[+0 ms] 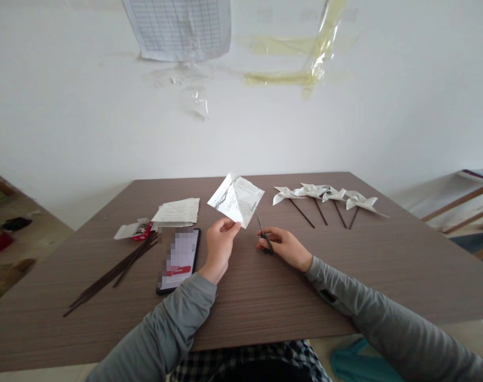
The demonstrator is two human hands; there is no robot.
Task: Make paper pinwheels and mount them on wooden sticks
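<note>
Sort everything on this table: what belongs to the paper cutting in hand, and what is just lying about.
In hand: folded paper, held by the left hand; scissors, in the right hand, blades at the paper's edge.
Lying about: phone, dark sticks, paper sheets, small box, paper pinwheels.

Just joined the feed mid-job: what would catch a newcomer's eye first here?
The folded paper stands out first, held up above the middle of the table by the left hand, with the right hand pointing scissors at its lower edge. Behind, to the right, a row of white paper pinwheels on dark sticks lies on the table. A phone and loose sticks lie left.
</note>
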